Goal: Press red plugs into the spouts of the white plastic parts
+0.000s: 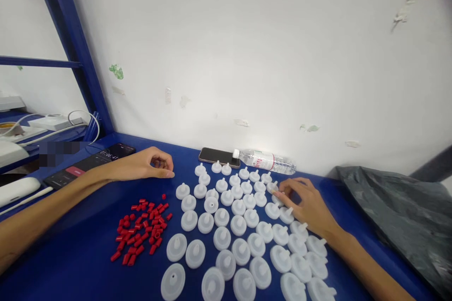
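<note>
Many white round plastic caps with short stems (221, 217) lie spread over the blue tabletop (88, 225), most with the stem up. My right hand (300, 197) is at the far right part of the spread, thumb and bent fingers closed around a white cap (271, 187) that still rests among the others. My left hand (153, 164) rests near the back of the table, its fingers loosely curled and the thumb apart from them, with nothing visible in it. Small red plastic sleeves (141, 230) form a loose heap in front of my left hand, left of the caps.
A black phone (219, 156) and a clear plastic bottle (264, 161) lie along the wall. Under my left forearm is another phone (88, 164) showing a timer. A dark plastic bag (391, 207) covers the right side. A blue metal frame (76, 37) and white cables stand left.
</note>
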Action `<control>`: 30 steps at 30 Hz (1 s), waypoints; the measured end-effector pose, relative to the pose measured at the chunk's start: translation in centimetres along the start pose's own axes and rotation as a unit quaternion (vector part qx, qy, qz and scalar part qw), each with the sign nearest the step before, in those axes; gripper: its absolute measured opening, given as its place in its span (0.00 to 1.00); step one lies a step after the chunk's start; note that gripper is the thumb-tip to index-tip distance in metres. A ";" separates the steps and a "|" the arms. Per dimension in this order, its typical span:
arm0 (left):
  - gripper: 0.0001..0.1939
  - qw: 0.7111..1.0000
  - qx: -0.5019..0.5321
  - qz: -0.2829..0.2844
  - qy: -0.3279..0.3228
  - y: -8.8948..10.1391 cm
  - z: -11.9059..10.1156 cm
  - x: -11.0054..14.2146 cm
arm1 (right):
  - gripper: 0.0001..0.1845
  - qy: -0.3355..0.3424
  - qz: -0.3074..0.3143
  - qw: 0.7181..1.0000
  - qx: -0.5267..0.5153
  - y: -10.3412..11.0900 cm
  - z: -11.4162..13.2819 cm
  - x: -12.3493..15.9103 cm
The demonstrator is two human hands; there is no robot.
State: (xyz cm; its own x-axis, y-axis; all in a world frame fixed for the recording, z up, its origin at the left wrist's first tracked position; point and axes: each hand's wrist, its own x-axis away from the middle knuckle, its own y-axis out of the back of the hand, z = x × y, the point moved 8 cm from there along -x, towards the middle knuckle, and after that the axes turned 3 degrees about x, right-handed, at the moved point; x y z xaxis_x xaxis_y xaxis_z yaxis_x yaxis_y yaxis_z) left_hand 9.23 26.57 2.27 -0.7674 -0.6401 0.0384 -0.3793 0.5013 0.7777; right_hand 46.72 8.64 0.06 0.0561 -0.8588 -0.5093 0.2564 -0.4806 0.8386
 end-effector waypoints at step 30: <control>0.22 0.961 0.094 -0.258 -0.033 0.5 -5.4 1.9 | 0.09 0.044 -0.090 0.993 -0.058 5.0 7.3 -0.1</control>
State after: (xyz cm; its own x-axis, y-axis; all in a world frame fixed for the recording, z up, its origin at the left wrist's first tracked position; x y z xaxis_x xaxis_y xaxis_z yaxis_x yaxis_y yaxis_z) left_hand 10.38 22.44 6.13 -0.4802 -0.7966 -0.3673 -0.8002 0.2263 0.5554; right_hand 40.98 5.01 5.72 0.0819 -0.7401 -0.6675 0.3792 -0.5962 0.7076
